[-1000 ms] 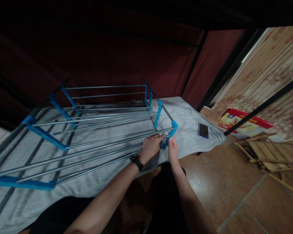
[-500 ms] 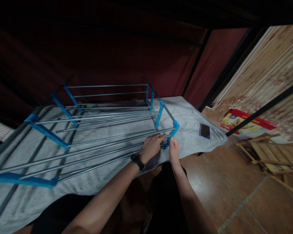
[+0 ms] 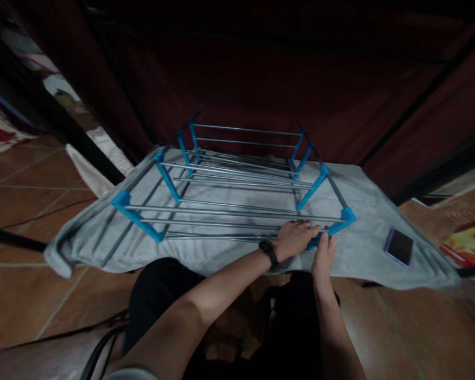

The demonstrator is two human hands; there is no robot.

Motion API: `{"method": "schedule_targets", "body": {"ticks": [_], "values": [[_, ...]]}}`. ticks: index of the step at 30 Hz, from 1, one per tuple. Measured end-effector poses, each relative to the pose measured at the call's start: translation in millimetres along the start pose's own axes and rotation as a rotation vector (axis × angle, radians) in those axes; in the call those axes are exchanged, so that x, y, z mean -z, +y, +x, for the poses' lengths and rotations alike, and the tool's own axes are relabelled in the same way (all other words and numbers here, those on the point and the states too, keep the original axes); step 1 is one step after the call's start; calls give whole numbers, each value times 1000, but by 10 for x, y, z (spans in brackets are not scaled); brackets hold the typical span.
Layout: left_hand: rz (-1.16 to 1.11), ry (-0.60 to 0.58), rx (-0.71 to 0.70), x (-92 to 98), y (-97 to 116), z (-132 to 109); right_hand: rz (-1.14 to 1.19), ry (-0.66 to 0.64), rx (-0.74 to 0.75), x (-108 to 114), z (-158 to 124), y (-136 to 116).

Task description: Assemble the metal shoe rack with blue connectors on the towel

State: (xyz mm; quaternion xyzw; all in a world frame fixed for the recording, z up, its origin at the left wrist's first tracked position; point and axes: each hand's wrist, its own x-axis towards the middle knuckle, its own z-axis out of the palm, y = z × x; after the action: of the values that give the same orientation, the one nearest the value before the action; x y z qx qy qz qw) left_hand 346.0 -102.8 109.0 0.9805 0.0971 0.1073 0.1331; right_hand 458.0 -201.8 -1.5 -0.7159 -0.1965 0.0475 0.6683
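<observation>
A rack (image 3: 237, 182) of thin grey metal rods joined by blue plastic pieces lies on a grey cloth (image 3: 364, 211). My left hand (image 3: 296, 238), with a black watch on its wrist, is wrapped over the near rods close to the rack's right end. My right hand (image 3: 325, 252) pinches the blue corner piece (image 3: 342, 221) at the near right corner. Both hands are closed on the rack.
A phone (image 3: 399, 247) lies face up on the cloth to the right of the rack. Dark red fabric and black poles stand behind. The floor is brown tile, with a colourful box (image 3: 469, 245) at the right edge. My dark-clothed legs are below.
The camera has swung left, so the whole rack and the floor at left now show. Both hands stay at the same near right corner of the rack.
</observation>
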Motion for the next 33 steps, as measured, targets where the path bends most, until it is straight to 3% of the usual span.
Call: {"method": "schedule_targets", "body": {"ticks": [12, 25, 33], "values": [[5, 96, -68, -92, -12, -9, -71, 71, -12, -97, -1, -110], [4, -15, 27, 9, -24, 7, 39, 31, -71, -101, -24, -114], [23, -15, 47, 1, -57, 41, 124, 28, -19, -122, 8, -81]]}}
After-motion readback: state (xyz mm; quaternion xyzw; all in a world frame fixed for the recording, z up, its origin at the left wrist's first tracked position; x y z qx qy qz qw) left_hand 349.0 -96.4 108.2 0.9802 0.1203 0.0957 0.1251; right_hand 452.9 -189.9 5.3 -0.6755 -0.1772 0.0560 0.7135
